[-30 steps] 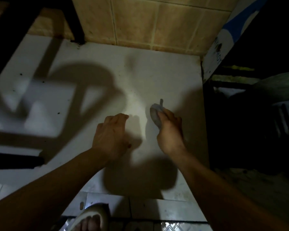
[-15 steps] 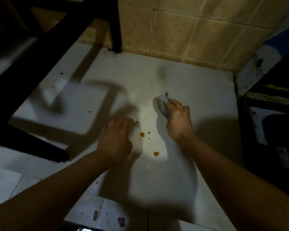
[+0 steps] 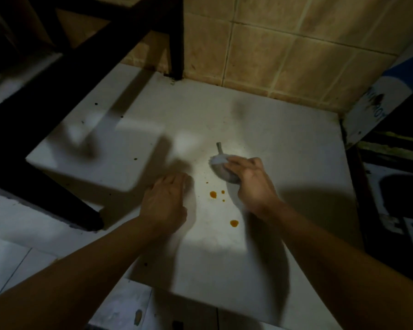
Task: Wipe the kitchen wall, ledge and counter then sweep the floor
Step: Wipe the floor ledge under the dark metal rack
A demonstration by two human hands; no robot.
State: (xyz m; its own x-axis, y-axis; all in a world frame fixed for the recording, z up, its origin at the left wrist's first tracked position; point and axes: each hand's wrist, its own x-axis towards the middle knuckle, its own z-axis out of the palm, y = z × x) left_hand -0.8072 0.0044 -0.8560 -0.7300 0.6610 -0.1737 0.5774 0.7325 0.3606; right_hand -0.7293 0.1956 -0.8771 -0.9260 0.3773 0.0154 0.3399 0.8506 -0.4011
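Grey cloth (image 3: 222, 169) held bunched under right hand (image 3: 253, 184), grip curled round it, pressed to white surface (image 3: 284, 163) for wiping. Left hand (image 3: 163, 202) rested on surface, holding nothing, fingers bent, apparently as brace. Orange stains (image 3: 213, 194) beside cloth: four counted, unwiped.

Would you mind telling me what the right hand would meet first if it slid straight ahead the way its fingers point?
The right hand, gripping the cloth, points up and left across the counter. That stretch looks bare, so it would probably reach the black frame leg near the tiled wall first, though depth is hard to judge.
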